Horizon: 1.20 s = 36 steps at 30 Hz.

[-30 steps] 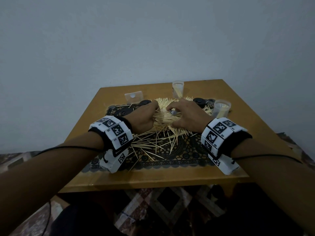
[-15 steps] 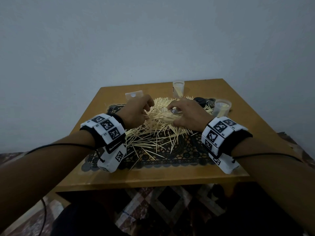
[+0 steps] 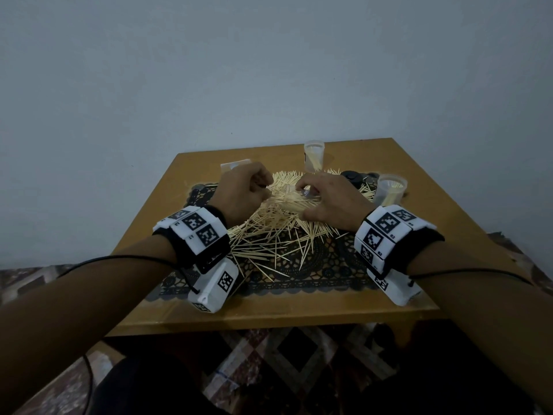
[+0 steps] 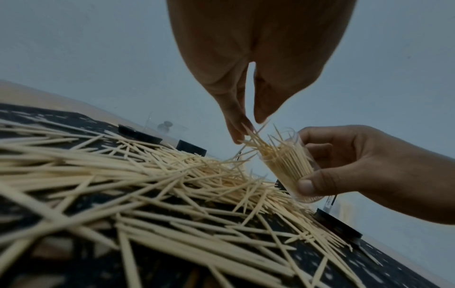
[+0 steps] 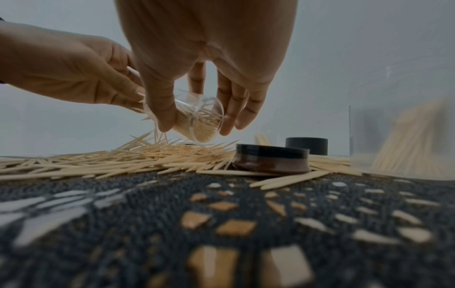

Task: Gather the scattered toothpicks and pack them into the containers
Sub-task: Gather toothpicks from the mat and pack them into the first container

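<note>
Wooden bench (image 3: 143, 250), dark lace mat (image 3: 326, 265) over it, toothpicks (image 3: 269, 232) heaped mid-mat. Far left, a flat clear lid (image 3: 230, 166), or so it looks.

Left hand (image 3: 239, 194): fingers (image 4: 236, 124) pinched on a small bunch of picks, tips at the mouth of the jar (image 4: 288, 165). Jar is clear, tilted, part full, held just above the pile.

Right hand (image 3: 332, 202): fingers (image 5: 160, 115) and thumb wrapped round that jar.

Behind, a second jar (image 3: 313, 155) stands upright with picks in it; a third (image 3: 390, 190) at right, fuller. Black caps (image 5: 270, 159) lie beside.

Step, as I read it: feeding a pinch into the held jar. Next calls for lining the points with the opening before letting go, or they will splay out.

Head view hides the held jar behind the knuckles; wrist views show it plainly. Only the head view shows the whole spread.
</note>
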### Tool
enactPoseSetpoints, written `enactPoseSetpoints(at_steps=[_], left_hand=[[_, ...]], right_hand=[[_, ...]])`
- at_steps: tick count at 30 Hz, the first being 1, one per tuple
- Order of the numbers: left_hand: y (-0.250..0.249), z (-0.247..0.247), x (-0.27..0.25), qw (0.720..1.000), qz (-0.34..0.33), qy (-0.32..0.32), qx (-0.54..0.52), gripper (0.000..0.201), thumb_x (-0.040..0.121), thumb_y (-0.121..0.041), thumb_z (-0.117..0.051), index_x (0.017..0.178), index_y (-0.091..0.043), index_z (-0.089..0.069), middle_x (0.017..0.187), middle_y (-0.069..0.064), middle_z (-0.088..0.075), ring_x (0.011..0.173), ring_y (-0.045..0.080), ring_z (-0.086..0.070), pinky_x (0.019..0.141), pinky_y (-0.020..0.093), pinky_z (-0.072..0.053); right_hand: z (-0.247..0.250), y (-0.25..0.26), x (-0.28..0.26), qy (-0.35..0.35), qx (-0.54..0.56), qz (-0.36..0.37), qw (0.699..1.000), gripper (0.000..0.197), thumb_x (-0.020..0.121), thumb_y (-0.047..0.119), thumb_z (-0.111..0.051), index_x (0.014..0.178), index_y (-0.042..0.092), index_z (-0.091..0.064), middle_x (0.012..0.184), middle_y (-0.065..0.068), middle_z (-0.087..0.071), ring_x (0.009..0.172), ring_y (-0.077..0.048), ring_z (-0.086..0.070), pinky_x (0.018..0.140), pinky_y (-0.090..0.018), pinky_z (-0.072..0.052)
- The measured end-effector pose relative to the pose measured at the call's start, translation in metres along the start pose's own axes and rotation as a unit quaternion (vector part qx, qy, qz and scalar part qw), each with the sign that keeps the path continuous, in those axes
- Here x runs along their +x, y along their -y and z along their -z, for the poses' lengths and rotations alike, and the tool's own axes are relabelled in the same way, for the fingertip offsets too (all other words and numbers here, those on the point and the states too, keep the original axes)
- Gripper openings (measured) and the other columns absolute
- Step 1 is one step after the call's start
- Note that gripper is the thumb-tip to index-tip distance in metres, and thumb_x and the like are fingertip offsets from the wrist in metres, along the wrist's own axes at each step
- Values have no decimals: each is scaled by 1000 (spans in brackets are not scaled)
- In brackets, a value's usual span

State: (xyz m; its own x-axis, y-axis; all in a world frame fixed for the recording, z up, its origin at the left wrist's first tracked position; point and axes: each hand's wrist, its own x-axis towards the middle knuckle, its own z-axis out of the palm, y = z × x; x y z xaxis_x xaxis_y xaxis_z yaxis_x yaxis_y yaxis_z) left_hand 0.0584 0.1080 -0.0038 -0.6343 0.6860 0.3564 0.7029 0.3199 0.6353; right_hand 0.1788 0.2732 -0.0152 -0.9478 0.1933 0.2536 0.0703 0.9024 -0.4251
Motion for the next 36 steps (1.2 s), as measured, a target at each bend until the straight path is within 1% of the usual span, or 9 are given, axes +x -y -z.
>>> enactPoseSetpoints(at_steps=[7, 13, 16, 19, 23, 27, 31, 33, 36], left_hand=[[-16, -2, -4, 971, 154, 110, -149, 18, 78, 11, -45, 91, 0, -46, 77, 10, -44, 68, 21, -40, 59, 31, -33], [-39, -2, -17, 962, 125, 184, -159, 48, 49, -7, -50, 95, 7, -44, 92, 22, -48, 84, 26, -45, 72, 41, -38], [-43, 2, -20, 963, 112, 175, -172, 33, 53, -2, -51, 85, -8, -44, 88, 9, -48, 80, 22, -45, 69, 36, -40], [-42, 4, -20, 960, 126, 159, -195, 59, 70, 11, -49, 125, -10, -47, 132, 10, -49, 118, 27, -48, 97, 50, -45], [-40, 2, -21, 965, 126, 206, -97, 59, 57, -8, -53, 115, 2, -49, 108, 21, -58, 92, 34, -55, 81, 52, -48], [-40, -3, -22, 963, 131, 201, -119, 54, 71, 7, -54, 124, 1, -47, 108, 15, -58, 87, 21, -54, 66, 32, -46], [-41, -5, -19, 970, 126, 163, -132, 81, 77, 15, -52, 149, -9, -22, 154, 12, -28, 139, 26, -31, 93, 36, -47], [-38, -5, -18, 974, 123, 160, -102, 80, 78, 9, -56, 149, -8, -22, 155, 11, -26, 141, 26, -28, 106, 42, -38], [-35, -4, -21, 976, 134, 150, -77, 83, 72, -11, -61, 147, -12, -26, 150, 12, -35, 130, 27, -41, 102, 47, -44]], right_hand=[[0, -1, 0, -10, 20, 1, 1000, 48, 73, 28, -83, 112, 14, -59, 107, -7, -64, 96, -19, -62, 78, -35, -54], [-1, -3, 0, -7, -3, 27, 1000, 49, 72, 27, -84, 114, 16, -62, 105, -7, -67, 85, -10, -55, 70, -27, -43], [-2, -3, 1, -2, -5, 23, 1000, 50, 73, 29, -83, 116, 15, -61, 110, -8, -66, 90, -16, -60, 72, -28, -47], [-2, -3, 1, 11, -17, 27, 999, 50, 73, 29, -83, 116, 15, -62, 108, -8, -64, 92, -20, -60, 76, -32, -49], [-1, -2, 1, -1, 6, 21, 1000, 48, 76, 32, -80, 115, 13, -59, 108, -6, -65, 92, -20, -62, 73, -31, -50], [-1, -3, 1, 12, -8, 16, 1000, 45, 76, 26, -81, 113, 14, -57, 107, -9, -64, 87, -19, -60, 68, -25, -43], [-1, -2, 0, 15, 8, 21, 1000, 46, 74, 27, -82, 111, 13, -59, 100, -7, -66, 84, -20, -62, 70, -28, -47], [0, -2, -1, 11, 15, 15, 1000, 46, 75, 28, -82, 111, 12, -58, 98, -5, -65, 83, -18, -60, 69, -27, -44], [0, -2, 0, 10, 13, 10, 1000, 45, 76, 27, -81, 111, 12, -57, 98, -4, -63, 84, -17, -59, 69, -25, -40]])
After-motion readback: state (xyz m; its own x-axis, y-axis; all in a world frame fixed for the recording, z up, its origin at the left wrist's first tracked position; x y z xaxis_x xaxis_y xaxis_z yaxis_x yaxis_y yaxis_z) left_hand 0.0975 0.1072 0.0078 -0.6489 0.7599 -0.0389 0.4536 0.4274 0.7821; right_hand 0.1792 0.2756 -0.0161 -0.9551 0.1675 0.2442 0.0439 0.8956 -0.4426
